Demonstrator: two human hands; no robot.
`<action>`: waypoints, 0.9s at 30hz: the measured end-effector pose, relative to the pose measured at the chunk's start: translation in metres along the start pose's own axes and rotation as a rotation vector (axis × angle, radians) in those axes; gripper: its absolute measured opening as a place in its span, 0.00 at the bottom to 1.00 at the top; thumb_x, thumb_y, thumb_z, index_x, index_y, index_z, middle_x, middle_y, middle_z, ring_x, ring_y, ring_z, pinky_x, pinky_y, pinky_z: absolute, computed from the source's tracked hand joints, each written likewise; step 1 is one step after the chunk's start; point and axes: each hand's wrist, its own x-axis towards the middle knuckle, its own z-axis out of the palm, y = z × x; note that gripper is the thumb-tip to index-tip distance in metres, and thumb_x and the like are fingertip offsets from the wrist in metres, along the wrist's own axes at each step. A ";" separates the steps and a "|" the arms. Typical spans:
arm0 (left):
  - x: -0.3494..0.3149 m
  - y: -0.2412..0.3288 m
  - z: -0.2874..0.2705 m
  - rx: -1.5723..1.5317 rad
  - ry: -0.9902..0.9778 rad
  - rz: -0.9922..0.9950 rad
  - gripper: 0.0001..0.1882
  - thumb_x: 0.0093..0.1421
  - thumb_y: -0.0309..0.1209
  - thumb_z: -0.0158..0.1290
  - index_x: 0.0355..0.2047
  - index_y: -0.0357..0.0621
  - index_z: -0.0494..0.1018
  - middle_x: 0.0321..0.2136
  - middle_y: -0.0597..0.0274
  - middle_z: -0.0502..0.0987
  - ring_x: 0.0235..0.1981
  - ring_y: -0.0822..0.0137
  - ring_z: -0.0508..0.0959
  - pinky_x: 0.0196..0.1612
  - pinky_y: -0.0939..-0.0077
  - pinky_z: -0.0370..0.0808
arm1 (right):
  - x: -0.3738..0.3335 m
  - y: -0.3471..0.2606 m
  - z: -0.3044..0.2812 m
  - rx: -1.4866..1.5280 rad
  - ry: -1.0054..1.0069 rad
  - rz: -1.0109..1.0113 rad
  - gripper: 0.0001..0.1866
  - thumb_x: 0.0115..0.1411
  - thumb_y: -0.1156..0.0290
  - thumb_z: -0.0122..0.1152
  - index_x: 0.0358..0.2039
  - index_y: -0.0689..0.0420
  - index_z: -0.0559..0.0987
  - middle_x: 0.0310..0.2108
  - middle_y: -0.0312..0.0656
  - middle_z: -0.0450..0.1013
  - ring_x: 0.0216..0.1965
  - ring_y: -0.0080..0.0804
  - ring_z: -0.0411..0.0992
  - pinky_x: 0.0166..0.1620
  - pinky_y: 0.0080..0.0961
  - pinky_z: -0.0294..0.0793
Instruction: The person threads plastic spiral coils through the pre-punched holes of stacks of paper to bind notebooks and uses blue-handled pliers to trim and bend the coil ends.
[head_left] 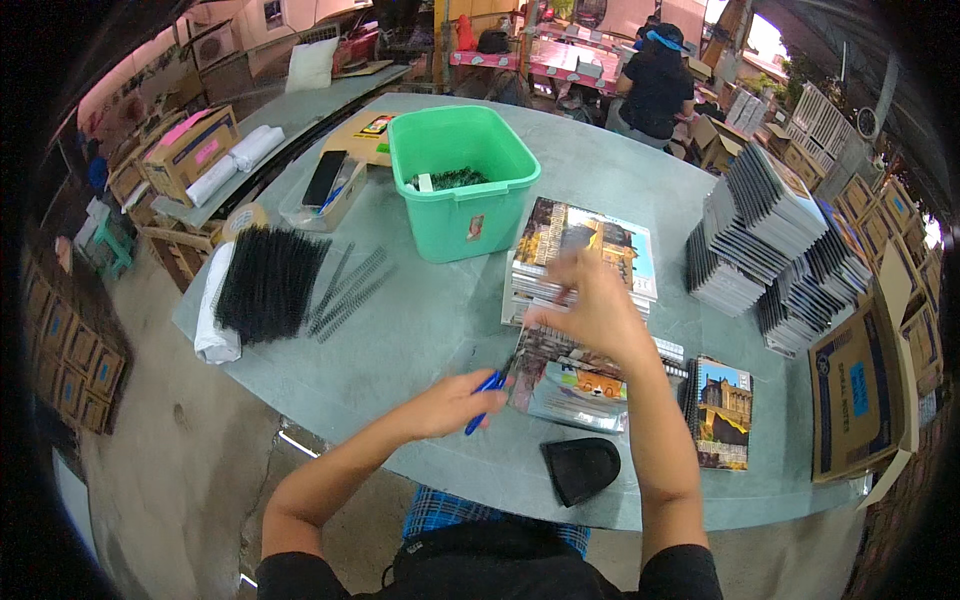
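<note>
My left hand (455, 405) is closed around blue-handled pliers (482, 402), close to the left edge of the front stack of notebooks (575, 392). Over these notebooks is my right hand (595, 305), blurred by motion, its thumb and fingers apart and nothing visible in them. Just behind lies another stack of notebooks (625, 250) with a building on the cover, partly hidden by that hand. One spiral-bound notebook (722, 415) rests to the right of my right forearm. Near the table's front edge sits a black rounded pad or pouch (582, 470).
A green bin (465, 215) with black scraps stands at the back. Black plastic coils (268, 285) are heaped at left, several loose beside them. Tall notebook stacks (745, 235) and an open cardboard box (860, 390) line the right. A person (655, 85) sits beyond the table (430, 330).
</note>
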 end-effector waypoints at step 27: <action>0.007 -0.071 -0.011 0.179 0.312 -0.018 0.19 0.56 0.35 0.54 0.43 0.36 0.71 0.22 0.66 0.72 0.24 0.74 0.71 0.29 0.79 0.68 | -0.173 0.067 -0.176 0.284 0.752 -0.028 0.07 0.50 0.81 0.58 0.31 0.59 0.78 0.35 0.37 0.74 0.39 0.27 0.70 0.44 0.21 0.67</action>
